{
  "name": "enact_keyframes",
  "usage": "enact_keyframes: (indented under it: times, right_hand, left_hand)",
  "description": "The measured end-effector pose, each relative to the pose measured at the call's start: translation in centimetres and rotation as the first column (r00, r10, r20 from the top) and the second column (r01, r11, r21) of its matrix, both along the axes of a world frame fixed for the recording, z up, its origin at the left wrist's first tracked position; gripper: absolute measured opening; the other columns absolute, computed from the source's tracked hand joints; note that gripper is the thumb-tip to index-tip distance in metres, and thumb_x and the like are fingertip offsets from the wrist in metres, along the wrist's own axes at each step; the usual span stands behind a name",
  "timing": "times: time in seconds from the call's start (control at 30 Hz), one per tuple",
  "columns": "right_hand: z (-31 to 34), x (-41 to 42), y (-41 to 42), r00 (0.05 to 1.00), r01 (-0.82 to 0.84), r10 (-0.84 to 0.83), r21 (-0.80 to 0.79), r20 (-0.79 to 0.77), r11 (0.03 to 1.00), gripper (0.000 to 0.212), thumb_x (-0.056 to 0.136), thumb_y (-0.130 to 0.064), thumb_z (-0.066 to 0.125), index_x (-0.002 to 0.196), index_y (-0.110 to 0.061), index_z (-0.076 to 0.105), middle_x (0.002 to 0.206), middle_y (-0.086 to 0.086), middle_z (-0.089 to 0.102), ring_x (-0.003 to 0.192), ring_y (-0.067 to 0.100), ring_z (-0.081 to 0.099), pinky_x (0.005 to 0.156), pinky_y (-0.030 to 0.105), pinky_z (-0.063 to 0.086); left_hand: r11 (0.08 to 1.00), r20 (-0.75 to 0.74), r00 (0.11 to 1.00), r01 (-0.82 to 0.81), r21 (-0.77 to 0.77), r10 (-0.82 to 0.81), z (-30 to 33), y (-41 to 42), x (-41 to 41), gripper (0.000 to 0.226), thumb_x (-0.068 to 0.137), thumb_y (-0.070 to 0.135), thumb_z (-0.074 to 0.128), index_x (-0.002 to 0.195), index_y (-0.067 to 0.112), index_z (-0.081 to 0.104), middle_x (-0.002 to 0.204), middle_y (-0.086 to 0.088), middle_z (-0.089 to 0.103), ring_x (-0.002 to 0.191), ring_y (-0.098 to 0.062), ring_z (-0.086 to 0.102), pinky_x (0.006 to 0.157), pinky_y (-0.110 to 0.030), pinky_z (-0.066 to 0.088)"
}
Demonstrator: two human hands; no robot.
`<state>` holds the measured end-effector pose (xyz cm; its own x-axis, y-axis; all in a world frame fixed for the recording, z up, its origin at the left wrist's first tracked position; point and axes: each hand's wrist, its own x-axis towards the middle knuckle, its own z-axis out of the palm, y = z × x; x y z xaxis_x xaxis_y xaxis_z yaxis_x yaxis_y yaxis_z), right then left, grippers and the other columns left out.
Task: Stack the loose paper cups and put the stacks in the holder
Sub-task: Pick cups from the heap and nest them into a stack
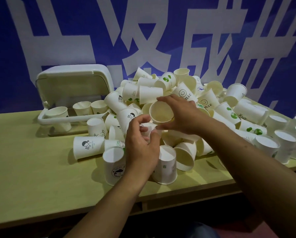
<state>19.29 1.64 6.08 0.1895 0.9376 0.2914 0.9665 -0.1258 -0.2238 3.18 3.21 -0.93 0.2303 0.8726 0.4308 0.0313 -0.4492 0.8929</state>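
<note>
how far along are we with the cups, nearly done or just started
Early on. Done: the white holder at back left has three cup stacks standing in it. In hand: the right hand grips a cup with its mouth facing the camera, and the left hand holds another cup just below it. Left: a big pile of loose cups covers the table.

Right hand (181, 114) gripping a cup, left hand (142, 143) curled round another, forearms extended
</note>
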Motion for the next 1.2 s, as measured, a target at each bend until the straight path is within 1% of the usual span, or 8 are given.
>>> enact_keyframes:
  times: [0.2, 0.3, 0.43, 0.57, 0.7, 0.87, 1.0, 1.2]
  right_hand:
    - [2.5, -0.8, -2.8, 0.938, 0.022, 0.073, 0.27, -0.338, 0.963, 0.074, 0.084, -0.06, 0.059, 0.147, -0.025, 0.042, 0.149, -0.001, 0.044, 0.13, 0.019, 0.045, 0.103, 0.036, 0.044]
    - [3.1, -2.5, -4.3, 0.919, -0.017, 0.13, 0.292, -0.372, 0.956, 0.074, 0.085, -0.073, 0.046, 0.144, -0.027, 0.047, 0.146, -0.003, 0.048, 0.125, 0.017, 0.051, 0.102, 0.041, 0.047]
    - [2.6, -4.3, -5.6, 0.914, -0.069, 0.178, 0.292, -0.366, 0.954, 0.068, 0.087, -0.069, 0.042, 0.141, -0.029, 0.05, 0.142, -0.007, 0.052, 0.117, 0.009, 0.053, 0.097, 0.036, 0.049]
    - [2.1, -5.5, -6.2, 0.905, -0.147, 0.209, 0.188, -0.37, 0.971, 0.071, 0.086, -0.069, 0.038, 0.143, -0.029, 0.049, 0.142, -0.008, 0.052, 0.119, 0.004, 0.05, 0.091, 0.012, 0.04]
    - [1.8, -5.7, -4.9, 0.892, -0.165, 0.233, 0.202, -0.388, 0.965, 0.059, 0.097, -0.06, 0.028, 0.136, -0.026, 0.057, 0.129, -0.007, 0.061, 0.114, 0.008, 0.056, 0.094, 0.027, 0.047]
    - [1.4, -5.9, -1.7, 0.979, -0.102, 0.116, 0.094, -0.166, 0.99, 0.034, 0.103, -0.03, 0.048, 0.134, -0.022, 0.057, 0.129, -0.001, 0.062, 0.109, 0.013, 0.059, 0.089, 0.026, 0.045]
    - [-0.2, -7.2, 0.1, 0.998, -0.054, 0.057, -0.191, 0.011, 0.98, 0.065, 0.088, -0.048, 0.067, 0.145, -0.029, 0.042, 0.136, 0.003, 0.052, 0.116, 0.023, 0.055, 0.091, 0.032, 0.044]
    - [-0.7, -7.0, 0.6, 0.998, -0.03, 0.04, -0.183, 0.051, 0.983, 0.076, 0.081, -0.04, 0.076, 0.147, -0.031, 0.038, 0.134, 0.002, 0.052, 0.11, 0.022, 0.058, 0.081, 0.029, 0.048]
  left_hand:
    - [0.987, -0.042, 0.999, -0.015, 0.157, 0.022, 0.6, -0.5, 0.1, 0.067, 0.09, 0.019, 0.07, 0.142, 0.043, 0.035, 0.144, 0.008, 0.04, 0.131, -0.016, 0.044, 0.095, -0.015, 0.044]
    - [0.963, -0.062, 0.998, 0.004, 0.27, 0.013, 1.4, -0.8, -0.1, 0.081, 0.084, 0.039, 0.067, 0.148, 0.052, 0.02, 0.143, 0.02, 0.033, 0.136, -0.015, 0.037, 0.101, -0.03, 0.046]
    - [0.951, -0.036, 0.99, 0.138, 0.277, -0.133, 1.9, -1.1, -1.2, 0.092, 0.085, 0.036, 0.077, 0.14, 0.072, 0.013, 0.131, 0.047, 0.032, 0.127, 0.005, 0.047, 0.094, -0.019, 0.052]
    - [0.939, -0.085, 0.988, 0.149, 0.311, -0.129, 1.4, -1.0, -3.2, 0.097, 0.081, 0.033, 0.081, 0.146, 0.064, 0.016, 0.144, 0.03, 0.04, 0.126, 0.005, 0.052, 0.095, -0.014, 0.051]
    - [0.958, -0.121, 0.992, 0.077, 0.277, -0.045, 1.6, 0.1, -6.1, 0.089, 0.069, 0.053, 0.079, 0.139, 0.06, 0.025, 0.126, 0.015, 0.053, 0.101, -0.014, 0.065, 0.075, -0.039, 0.061]
    - [0.963, -0.023, 0.999, -0.03, 0.268, 0.037, 2.9, 2.3, -10.0, 0.079, 0.079, 0.043, 0.077, 0.14, 0.05, 0.027, 0.111, 0.031, 0.045, 0.091, 0.006, 0.061, 0.061, -0.013, 0.053]
    - [0.964, 0.002, 0.997, -0.076, 0.255, 0.078, 2.9, 2.9, -12.3, 0.074, 0.074, 0.061, 0.065, 0.137, 0.053, 0.029, 0.114, 0.036, 0.048, 0.094, 0.012, 0.059, 0.067, -0.01, 0.051]
    - [0.969, -0.04, 0.999, -0.022, 0.245, 0.033, 1.8, 2.3, -13.4, 0.069, 0.073, 0.062, 0.064, 0.134, 0.056, 0.032, 0.106, 0.048, 0.052, 0.094, 0.011, 0.06, 0.066, -0.011, 0.051]
